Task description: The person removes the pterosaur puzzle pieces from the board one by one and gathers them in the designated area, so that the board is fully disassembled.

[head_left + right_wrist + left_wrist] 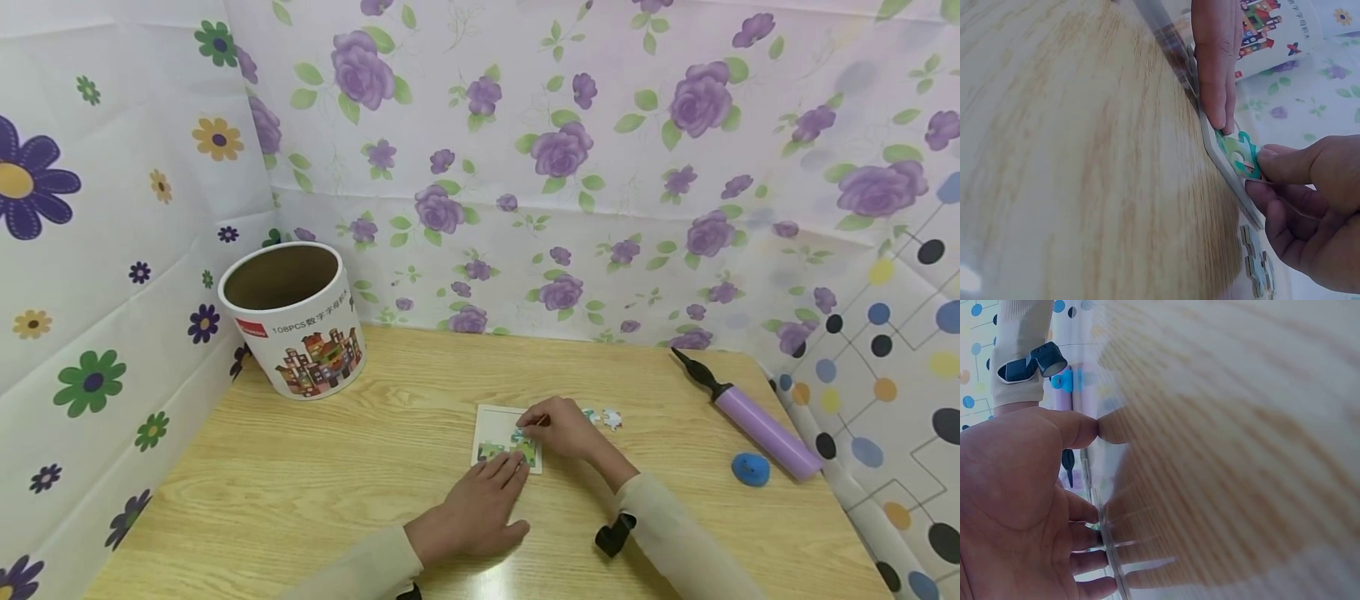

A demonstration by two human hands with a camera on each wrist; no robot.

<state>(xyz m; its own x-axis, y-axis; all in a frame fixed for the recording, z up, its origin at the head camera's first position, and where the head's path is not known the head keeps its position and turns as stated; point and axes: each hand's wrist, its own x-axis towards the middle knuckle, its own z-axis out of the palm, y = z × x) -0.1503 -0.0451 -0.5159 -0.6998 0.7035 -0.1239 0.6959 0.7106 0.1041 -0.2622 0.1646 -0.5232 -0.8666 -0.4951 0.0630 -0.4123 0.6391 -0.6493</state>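
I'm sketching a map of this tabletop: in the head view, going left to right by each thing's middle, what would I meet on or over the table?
White printed bucket → left hand → puzzle board → right hand → loose puzzle pieces → purple hand pump.

There's one puzzle tray [495,423], one bucket [303,342], one pump [761,427], one blue object [751,469].

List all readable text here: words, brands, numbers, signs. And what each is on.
"108PCS数字字母": on the bucket, followed by characters too small to read surely.
Red label on the bucket: white lettering, too small to read.
Block picture on the bucket: marks too small to read.
Piece in the right hand: teal curve, can't tell if it's a digit.
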